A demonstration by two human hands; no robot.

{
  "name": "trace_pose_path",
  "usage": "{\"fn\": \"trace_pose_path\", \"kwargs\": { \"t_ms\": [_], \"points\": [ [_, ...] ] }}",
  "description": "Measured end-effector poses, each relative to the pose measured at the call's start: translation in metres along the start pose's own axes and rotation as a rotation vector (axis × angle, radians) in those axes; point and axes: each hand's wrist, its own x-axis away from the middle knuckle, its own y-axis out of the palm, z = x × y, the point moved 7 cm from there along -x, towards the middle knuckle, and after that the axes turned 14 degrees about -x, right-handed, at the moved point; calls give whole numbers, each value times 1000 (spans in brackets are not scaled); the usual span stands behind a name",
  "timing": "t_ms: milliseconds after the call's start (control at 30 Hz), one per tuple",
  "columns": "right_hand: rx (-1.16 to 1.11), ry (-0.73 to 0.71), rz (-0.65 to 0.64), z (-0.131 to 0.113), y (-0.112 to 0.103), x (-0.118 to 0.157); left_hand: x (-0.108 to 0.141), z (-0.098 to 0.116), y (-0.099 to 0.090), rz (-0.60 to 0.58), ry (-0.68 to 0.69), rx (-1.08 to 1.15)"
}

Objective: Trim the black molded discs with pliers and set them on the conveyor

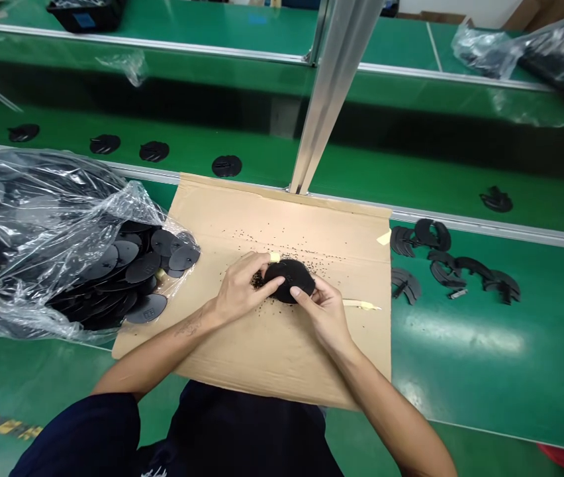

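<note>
Between my two hands is a round black plastic disc (289, 279), held over a cardboard sheet (282, 354). My left hand (245, 281) grips its left edge with the thumb on top, and a strip of yellow tape wraps one fingertip. On the right edge, my right hand (324, 308) pinches the disc between thumb and fingers. Small black specks (306, 250) lie scattered on the cardboard around the disc. A slim pale-handled tool with a pointed tip (361, 304) rests just right of my right hand.
An open clear plastic bag (88, 212) of black discs (143, 267) fills the left side. Curved black parts (473, 267) lie on the green bench at right. A metal post (331, 93) rises behind the cardboard. Several discs (154, 151) sit along the lower shelf.
</note>
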Motion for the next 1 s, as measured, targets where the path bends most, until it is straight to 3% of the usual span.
{"fn": "trace_pose_path", "kwargs": {
  "t_ms": [367,600,800,1000],
  "points": [
    [80,-37,56,0,-4,3,12,1,9,-26,-13,43],
    [249,-180,2,-10,1,8,8,-5,15,-116,-139,333],
    [319,-335,-86,-14,10,18,6,10,2,-68,21,385],
    [477,-494,-178,-23,17,24,7,25,-7,-30,222,223]
  ]
}}
